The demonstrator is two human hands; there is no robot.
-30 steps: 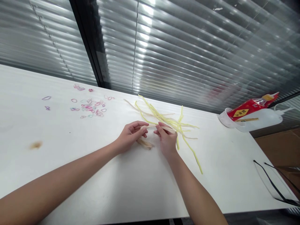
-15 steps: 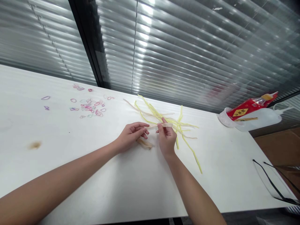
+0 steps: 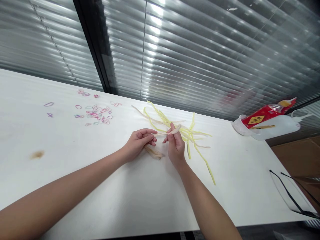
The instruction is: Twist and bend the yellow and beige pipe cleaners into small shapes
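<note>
My left hand and my right hand meet over the middle of the white table. Both pinch one cream pipe cleaner, stretched between them a little above the tabletop, its right end curling up past my right thumb. A folded cream bundle lies on the table just under my left fingers. A loose pile of yellow and cream pipe cleaners spreads behind and to the right of my right hand.
Several small coloured rubber bands are scattered at the back left. At the right back stands a clear plastic container with a red packet. Window blinds run along the back. Black cords hang at the table's right edge.
My right hand has turned upright and risen slightly, bending the cream pipe cleaner's right end upward. My left hand has kept its place and its pinch.
</note>
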